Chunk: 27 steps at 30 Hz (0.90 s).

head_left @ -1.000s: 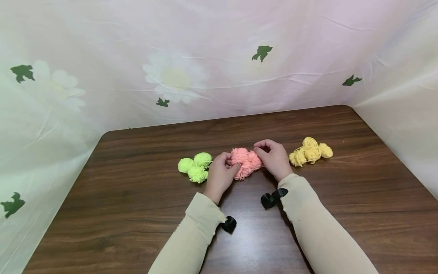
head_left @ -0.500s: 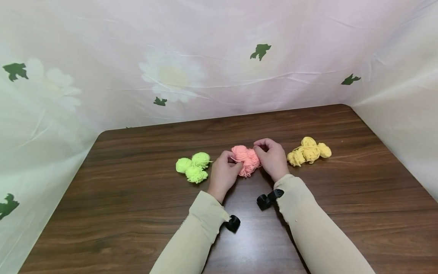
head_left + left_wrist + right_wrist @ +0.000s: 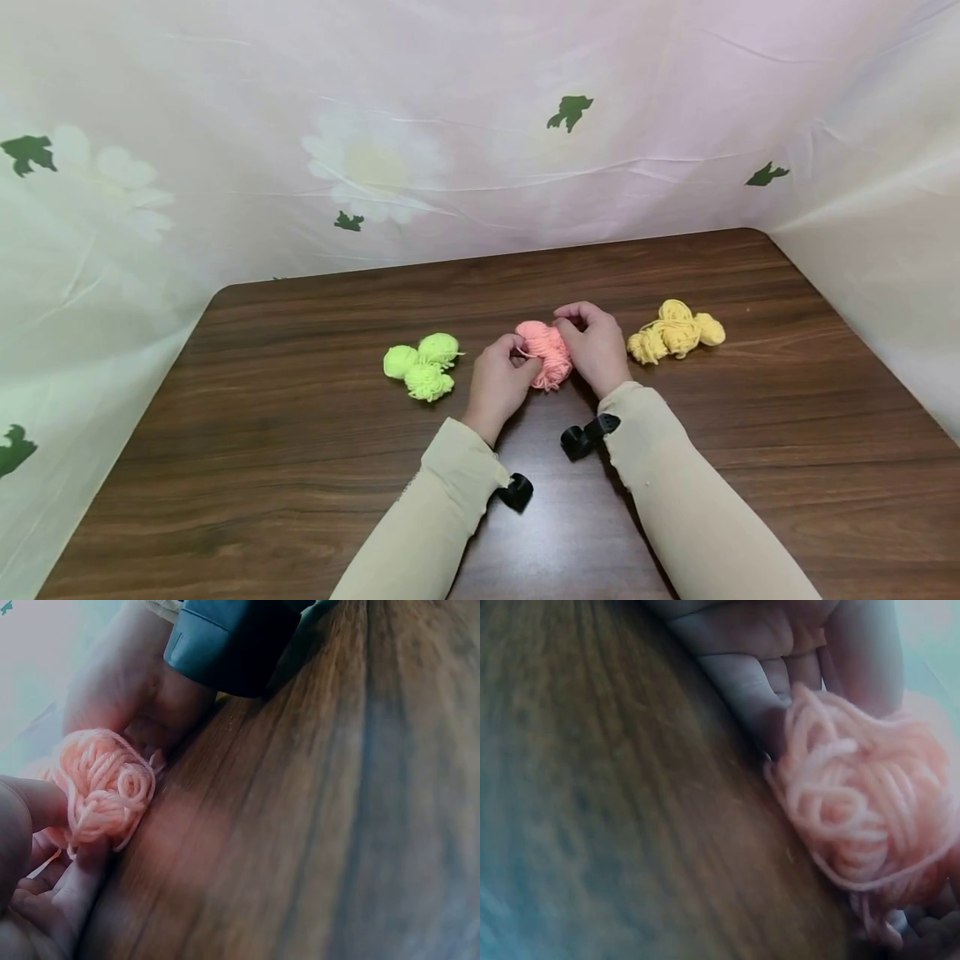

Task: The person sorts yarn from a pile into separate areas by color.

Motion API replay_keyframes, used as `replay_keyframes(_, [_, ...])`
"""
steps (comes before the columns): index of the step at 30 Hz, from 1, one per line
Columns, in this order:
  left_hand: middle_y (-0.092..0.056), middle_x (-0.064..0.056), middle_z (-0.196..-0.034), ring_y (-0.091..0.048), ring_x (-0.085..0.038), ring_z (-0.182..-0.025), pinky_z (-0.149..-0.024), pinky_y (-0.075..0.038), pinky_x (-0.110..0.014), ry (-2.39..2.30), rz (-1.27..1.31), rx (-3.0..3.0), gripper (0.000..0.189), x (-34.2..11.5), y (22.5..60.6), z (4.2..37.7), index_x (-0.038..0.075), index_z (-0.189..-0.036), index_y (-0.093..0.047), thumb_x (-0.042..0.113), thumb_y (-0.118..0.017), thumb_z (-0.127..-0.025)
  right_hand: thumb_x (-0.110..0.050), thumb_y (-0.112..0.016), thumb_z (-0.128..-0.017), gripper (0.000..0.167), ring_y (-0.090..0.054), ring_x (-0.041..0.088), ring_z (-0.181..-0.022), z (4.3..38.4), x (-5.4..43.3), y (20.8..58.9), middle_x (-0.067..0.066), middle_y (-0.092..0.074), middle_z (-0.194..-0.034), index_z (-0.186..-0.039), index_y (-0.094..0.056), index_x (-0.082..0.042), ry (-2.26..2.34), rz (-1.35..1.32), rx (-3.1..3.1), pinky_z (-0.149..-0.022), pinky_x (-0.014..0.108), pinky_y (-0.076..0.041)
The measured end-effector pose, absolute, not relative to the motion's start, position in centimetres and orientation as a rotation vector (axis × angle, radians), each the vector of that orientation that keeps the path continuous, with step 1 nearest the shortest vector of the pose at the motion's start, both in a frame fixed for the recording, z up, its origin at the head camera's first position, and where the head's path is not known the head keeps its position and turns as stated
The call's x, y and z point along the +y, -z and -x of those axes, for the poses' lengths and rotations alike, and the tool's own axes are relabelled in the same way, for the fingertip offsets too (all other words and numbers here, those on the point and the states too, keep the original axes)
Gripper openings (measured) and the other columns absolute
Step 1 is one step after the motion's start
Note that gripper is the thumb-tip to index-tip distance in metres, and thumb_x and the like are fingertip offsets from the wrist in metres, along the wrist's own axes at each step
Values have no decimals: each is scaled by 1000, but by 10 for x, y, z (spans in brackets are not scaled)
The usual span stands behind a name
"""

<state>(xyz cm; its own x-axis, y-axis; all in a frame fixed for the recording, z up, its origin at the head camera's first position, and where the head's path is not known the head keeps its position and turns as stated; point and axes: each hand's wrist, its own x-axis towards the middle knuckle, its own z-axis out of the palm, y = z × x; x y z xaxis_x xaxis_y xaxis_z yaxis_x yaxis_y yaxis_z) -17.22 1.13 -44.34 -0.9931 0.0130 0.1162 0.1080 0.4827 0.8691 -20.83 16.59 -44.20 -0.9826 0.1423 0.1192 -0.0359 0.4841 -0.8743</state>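
Between my hands on the table lies a bunch of pink yarn (image 3: 546,354), in lobes that look like small balls pressed together. My left hand (image 3: 501,383) pinches its left side between thumb and fingers, and a loose strand shows there. At the right side my right hand (image 3: 598,348) holds the yarn with thumb and fingertips; its grip is partly hidden. In the left wrist view the coiled end of the pink yarn (image 3: 105,787) sits between left thumb and finger. The right wrist view shows the pink yarn (image 3: 862,802) close up, resting on or just above the wood.
Left of my hands is a cluster of neon green yarn balls (image 3: 423,367). Right of them lies a cluster of yellow yarn balls (image 3: 677,331). Both rest on the dark wooden table (image 3: 262,433). A floral cloth (image 3: 465,133) hangs behind and at the sides.
My left hand has moved to the right, toward my right hand, and the left side of the pink yarn has shifted with it. My right hand has hardly moved.
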Motion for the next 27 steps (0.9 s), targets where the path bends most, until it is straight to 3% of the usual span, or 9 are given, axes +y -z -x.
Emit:
replay_keyframes(8, [-64, -2, -79, -57, -11, -73, -67, -49, -27, 1580, 106, -2553, 14, 8, 451, 177, 7, -99, -64, 9, -70, -86, -16, -61, -96, 19, -59, 25, -89, 210, 170, 445, 13, -69, -99, -108, -72, -5, -1539, 128, -2487, -77, 34, -45])
replay_keyframes(17, [-73, -6, -105, -69, -17, -97, -84, -55, -33, 1656, 75, -2531, 25, 0, 459, 180, 8, -117, -67, 12, -65, -92, -21, -60, -98, 22, -60, 24, -97, 209, 176, 453, 12, -70, -105, -107, -72, -5, -1625, 164, -2430, -85, 36, -45])
replay_keyframes(22, [-67, -12, -126, -63, -22, -115, -95, -52, -38, 1736, 123, -2509, 42, -6, 461, 175, 5, -134, -58, 10, -62, -93, -28, -59, -101, 27, -61, 20, -106, 202, 175, 456, 9, -71, -113, -110, -72, -7, -1700, 139, -2452, -90, 33, -45])
replay_keyframes(27, [-54, -13, -144, -53, -22, -129, -103, -47, -40, 1664, 255, -2608, 57, -14, 459, 169, 4, -148, -44, 16, -62, -95, -34, -60, -101, 38, -61, 21, -108, 190, 175, 456, 10, -67, -127, -125, -68, -4, -1731, 35, -2490, -87, 32, -49])
